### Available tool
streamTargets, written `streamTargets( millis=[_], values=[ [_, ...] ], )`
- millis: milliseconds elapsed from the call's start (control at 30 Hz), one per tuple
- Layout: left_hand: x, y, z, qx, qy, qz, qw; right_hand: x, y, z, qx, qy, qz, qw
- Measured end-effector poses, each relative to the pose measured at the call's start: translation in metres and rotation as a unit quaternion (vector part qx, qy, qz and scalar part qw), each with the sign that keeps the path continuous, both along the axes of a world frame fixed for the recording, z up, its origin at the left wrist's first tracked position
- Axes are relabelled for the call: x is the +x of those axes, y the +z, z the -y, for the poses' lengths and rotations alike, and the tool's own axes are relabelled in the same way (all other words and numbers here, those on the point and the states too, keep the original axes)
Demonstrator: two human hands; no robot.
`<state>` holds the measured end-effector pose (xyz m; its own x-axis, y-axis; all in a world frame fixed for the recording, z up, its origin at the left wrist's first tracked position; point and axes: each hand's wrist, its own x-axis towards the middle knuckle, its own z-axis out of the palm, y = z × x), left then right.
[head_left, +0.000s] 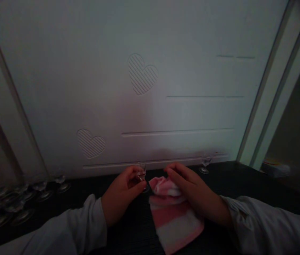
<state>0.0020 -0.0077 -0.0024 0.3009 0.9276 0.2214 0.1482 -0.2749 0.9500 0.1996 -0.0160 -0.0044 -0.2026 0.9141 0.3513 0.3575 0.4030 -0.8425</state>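
A small clear stemmed glass [141, 173] is held upright between the thumb and fingers of my left hand [123, 193], with its foot low near the dark tabletop. Whether that foot touches the surface I cannot tell. Beside it, my right hand [192, 187] is closed on a pink and white striped cloth [175, 219]. The upper part of the cloth is bunched under the fingers, and its lower end lies spread on the table. My right fingertips are partly hidden behind the hand.
Several similar stemmed glasses [42, 189] stand grouped at the left on the dark table [128, 233]. Another small glass [204, 164] stands at the back right, near the white panel [99, 88] with grooved hearts. Pale upright frames border the panel. The scene is dim.
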Motion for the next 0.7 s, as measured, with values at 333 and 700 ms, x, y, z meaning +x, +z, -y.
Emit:
streamTargets(
  millis=[333, 700],
  values=[
    [0.0, 0.006, 0.006, 0.012, 0.053, 0.033, 0.998, -0.008, 0.009, 0.037, 0.068, 0.198, 0.113, 0.971],
    [0.008, 0.01, 0.022, 0.02, 0.035, 0.049, 0.998, -0.008, -0.004, 0.016, 0.074, 0.124, 0.078, 0.986]
  ],
)
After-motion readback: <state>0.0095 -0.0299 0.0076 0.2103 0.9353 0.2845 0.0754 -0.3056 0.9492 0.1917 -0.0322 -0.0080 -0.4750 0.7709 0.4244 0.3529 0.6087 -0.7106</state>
